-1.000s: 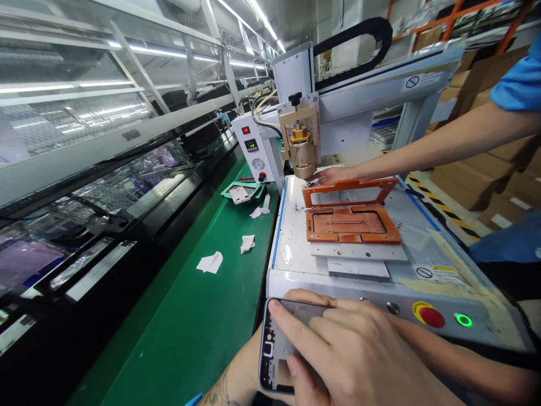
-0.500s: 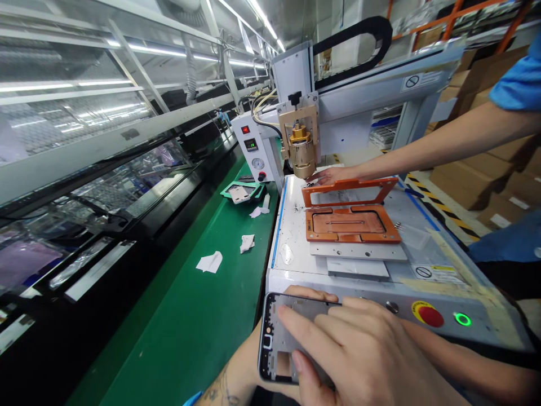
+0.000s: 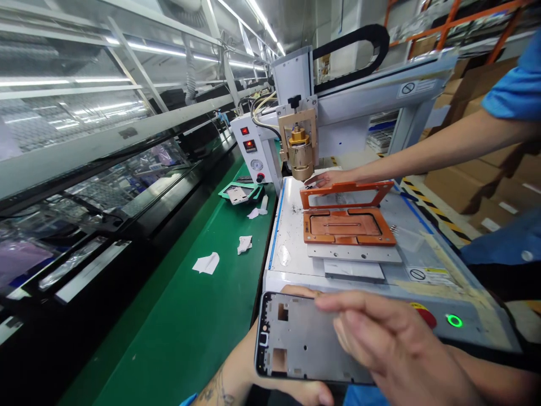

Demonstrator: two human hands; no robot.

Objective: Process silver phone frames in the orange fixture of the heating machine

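A phone middle frame (image 3: 313, 338), grey metal with a dark rim and two square cutouts near its left end, lies face up and slightly tilted. My left hand (image 3: 296, 390) grips it from beneath, its fingers along the far edge and the thumb low at the near edge. Over the frame's right part is my right hand (image 3: 380, 338), slightly blurred. Its index finger is stretched out, the tip at the frame's far edge, and the other fingers are half curled. The right thumb is hidden.
Ahead stands a press machine with a brass head (image 3: 302, 158) and an open orange fixture (image 3: 349, 226). Another person's hand (image 3: 327, 178) reaches behind the fixture from the right. Paper scraps (image 3: 206, 263) and a green tray (image 3: 240, 193) lie on the green belt (image 3: 169, 332).
My right hand has slid rightward along the frame, uncovering its left and middle. The left hand keeps its hold. The machine's display has turned from green to red.
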